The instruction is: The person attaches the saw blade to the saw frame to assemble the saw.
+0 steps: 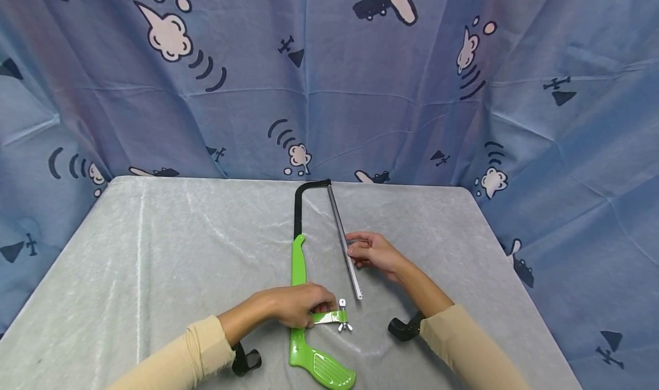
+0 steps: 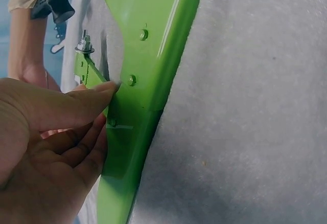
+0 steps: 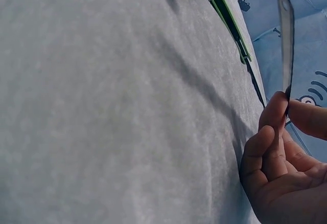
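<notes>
A hacksaw lies on the table with its green handle (image 1: 329,368) toward me and its black bow (image 1: 298,207) pointing away. My left hand (image 1: 304,304) grips the green frame just above the handle, beside the short green arm (image 1: 325,317) that carries a wing nut (image 1: 345,326). In the left wrist view its thumb lies against the green frame (image 2: 148,70). My right hand (image 1: 373,253) pinches the thin grey blade (image 1: 337,214) between thumb and fingers. The blade's far end is at the bow's tip; its near end, with a small hole (image 3: 285,6), sticks out free, apart from the wing nut.
A pale grey cloth covers the table (image 1: 180,264). Behind it hangs a blue curtain (image 1: 247,81) printed with planes and clouds. Black straps (image 1: 247,361) sit at both wrists, below beige sleeves (image 1: 463,344).
</notes>
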{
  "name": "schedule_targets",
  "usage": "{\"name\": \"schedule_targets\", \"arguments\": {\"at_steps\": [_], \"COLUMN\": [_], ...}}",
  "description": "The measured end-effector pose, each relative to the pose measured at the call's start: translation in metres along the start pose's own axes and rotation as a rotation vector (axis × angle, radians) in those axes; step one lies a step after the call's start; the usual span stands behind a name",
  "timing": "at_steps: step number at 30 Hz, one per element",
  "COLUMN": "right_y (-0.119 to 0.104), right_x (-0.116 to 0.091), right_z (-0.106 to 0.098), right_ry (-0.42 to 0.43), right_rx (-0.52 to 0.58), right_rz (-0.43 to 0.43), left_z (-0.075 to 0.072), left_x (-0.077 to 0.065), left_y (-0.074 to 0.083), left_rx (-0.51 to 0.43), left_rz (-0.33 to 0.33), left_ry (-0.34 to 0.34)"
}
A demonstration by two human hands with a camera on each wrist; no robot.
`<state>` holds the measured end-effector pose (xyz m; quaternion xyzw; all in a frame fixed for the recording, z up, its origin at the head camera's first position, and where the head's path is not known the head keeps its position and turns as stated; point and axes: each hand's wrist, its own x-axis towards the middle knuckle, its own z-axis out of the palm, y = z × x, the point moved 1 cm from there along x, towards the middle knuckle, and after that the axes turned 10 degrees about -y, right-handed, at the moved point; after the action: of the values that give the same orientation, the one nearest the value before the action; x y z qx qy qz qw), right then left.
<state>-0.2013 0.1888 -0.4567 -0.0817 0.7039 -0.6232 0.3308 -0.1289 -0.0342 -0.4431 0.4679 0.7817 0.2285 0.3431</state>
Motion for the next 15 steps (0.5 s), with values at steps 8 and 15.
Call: {"name": "schedule_targets", "arguments": {"at_steps": [8, 15], "right_y": [0.0007, 0.0006], "right_x": [-0.0001, 0.0001], "right_z": [-0.0002, -0.0005], "right_ry": [-0.001, 0.000], "right_rx": [-0.002, -0.007], "right_rz": [-0.003, -0.009], "left_z": [-0.0007, 0.0007], "left_x": [-0.0013, 0.0002], "left_y": [0.0014, -0.0019], "left_rx": [0.006, 0.008], "left_rz": [0.008, 0.013], "left_ry": [0.004, 0.003]}}
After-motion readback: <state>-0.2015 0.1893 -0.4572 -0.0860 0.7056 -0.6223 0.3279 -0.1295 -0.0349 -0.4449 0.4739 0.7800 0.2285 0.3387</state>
